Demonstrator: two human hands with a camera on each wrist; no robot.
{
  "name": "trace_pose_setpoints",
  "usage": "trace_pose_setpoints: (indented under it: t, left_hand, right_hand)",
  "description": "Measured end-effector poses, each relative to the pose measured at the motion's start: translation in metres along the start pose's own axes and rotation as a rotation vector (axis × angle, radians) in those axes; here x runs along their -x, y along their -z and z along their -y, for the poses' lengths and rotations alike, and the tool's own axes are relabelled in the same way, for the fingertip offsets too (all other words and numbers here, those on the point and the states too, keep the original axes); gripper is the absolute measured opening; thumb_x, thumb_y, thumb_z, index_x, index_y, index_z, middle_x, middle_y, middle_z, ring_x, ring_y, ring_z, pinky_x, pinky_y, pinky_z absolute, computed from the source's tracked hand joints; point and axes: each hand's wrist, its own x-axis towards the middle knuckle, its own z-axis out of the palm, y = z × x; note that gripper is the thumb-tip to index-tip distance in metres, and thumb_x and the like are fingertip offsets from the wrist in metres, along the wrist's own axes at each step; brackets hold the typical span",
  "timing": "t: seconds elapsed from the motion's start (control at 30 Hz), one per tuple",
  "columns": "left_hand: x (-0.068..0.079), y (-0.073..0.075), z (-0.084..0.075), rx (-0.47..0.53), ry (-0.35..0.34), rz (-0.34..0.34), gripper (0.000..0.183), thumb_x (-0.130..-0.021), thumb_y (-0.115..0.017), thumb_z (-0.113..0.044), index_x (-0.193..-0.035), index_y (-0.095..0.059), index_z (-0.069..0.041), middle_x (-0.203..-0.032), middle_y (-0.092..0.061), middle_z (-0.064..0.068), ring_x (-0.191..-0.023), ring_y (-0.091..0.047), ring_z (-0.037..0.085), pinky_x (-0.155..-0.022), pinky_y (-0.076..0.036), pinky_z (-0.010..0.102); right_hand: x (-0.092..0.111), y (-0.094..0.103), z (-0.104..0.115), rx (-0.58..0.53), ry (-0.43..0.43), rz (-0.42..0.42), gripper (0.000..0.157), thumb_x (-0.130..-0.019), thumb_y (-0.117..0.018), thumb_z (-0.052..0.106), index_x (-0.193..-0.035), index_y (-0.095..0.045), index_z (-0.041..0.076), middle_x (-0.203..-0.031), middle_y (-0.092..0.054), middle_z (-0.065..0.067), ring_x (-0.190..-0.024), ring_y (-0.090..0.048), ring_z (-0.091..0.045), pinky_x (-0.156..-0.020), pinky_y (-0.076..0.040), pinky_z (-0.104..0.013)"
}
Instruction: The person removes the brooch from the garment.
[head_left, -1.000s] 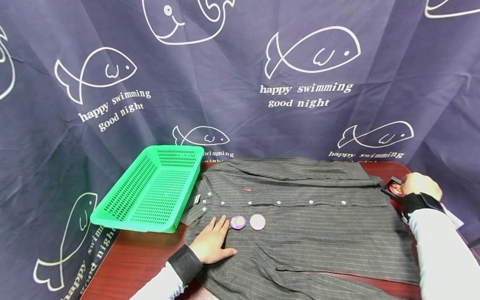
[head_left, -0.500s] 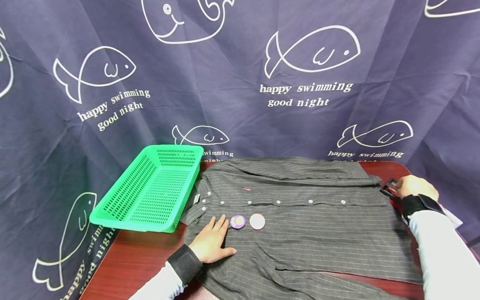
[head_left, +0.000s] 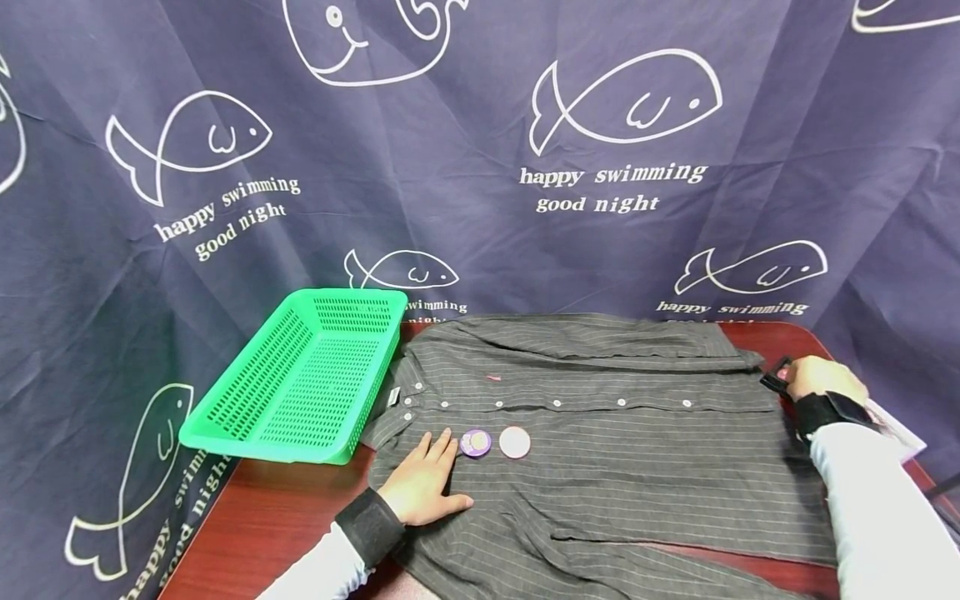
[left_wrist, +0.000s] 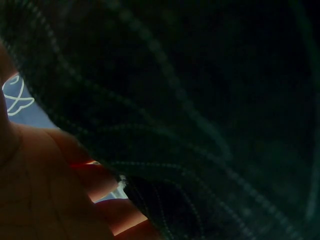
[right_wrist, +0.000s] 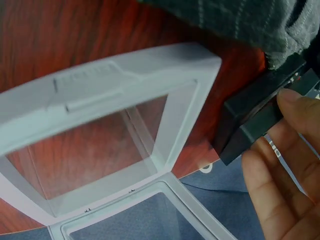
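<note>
My left hand (head_left: 423, 490) lies with fingers spread on a dark grey pinstriped shirt (head_left: 637, 467), beside a purple round badge (head_left: 476, 443). A white round badge (head_left: 515, 442) with a reddish rim lies just right of it. At the table's far right, my right hand (head_left: 828, 379) pinches one half of a small black hinged case (right_wrist: 260, 120) between thumb and fingers. The case's two halves stand close, with a narrow gap between them. Something reddish (head_left: 783, 373) shows at the case in the head view. Dark cloth hides much of the left wrist view.
A green perforated basket (head_left: 288, 450) stands at the table's left. Under my right wrist, an open white hinged frame with clear film (right_wrist: 200, 75) rests at the right edge of the red-brown table (head_left: 255, 517). A fish-print curtain (head_left: 480, 167) hangs behind.
My right hand has shifted slightly left. The round red picture in the black case, plain a second ago, is now mostly hidden as one half has tilted. The left hand has stayed still.
</note>
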Motion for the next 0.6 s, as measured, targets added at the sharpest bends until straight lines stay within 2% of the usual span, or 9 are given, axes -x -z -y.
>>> trace_pose_setpoints:
  t: [0.27,0.37,0.6]
  left_hand:
    - [0.0008,-0.0003,0.0,-0.004,-0.001,-0.003,0.088,-0.083,-0.067,-0.055,-0.142,-0.044,0.007,-0.152,-0.039,0.025,-0.137,-0.036,0.052,-0.112,-0.034,0.053]
    - [0.0014,0.0002,-0.0005,-0.002,-0.002,-0.004,0.088,-0.083,-0.067,-0.055,-0.141,-0.044,0.007,-0.151,-0.039,0.025,-0.137,-0.037,0.052,-0.112,-0.034,0.053]
    - [0.0017,0.0007,-0.0008,-0.005,0.001,-0.001,0.089,-0.083,-0.067,-0.055,-0.142,-0.044,0.007,-0.152,-0.039,0.025,-0.137,-0.036,0.052,-0.112,-0.034,0.053]
  right_hand:
    - [0.008,-0.0048,0.0072,-0.016,0.022,-0.079,0.02,-0.082,-0.062,0.012,-0.076,-0.069,-0.005,-0.08,-0.06,-0.042,-0.068,-0.056,-0.057,-0.049,-0.042,-0.056]
    - [0.0087,-0.0062,0.0078,-0.021,0.024,-0.095,0.019,-0.082,-0.061,0.01,-0.072,-0.068,-0.005,-0.079,-0.06,-0.042,-0.065,-0.056,-0.056,-0.047,-0.041,-0.054]
    - [0.0101,-0.0035,0.0082,-0.017,0.024,-0.065,0.02,-0.081,-0.059,0.009,-0.065,-0.065,-0.002,-0.079,-0.06,-0.042,-0.066,-0.057,-0.056,-0.048,-0.041,-0.055]
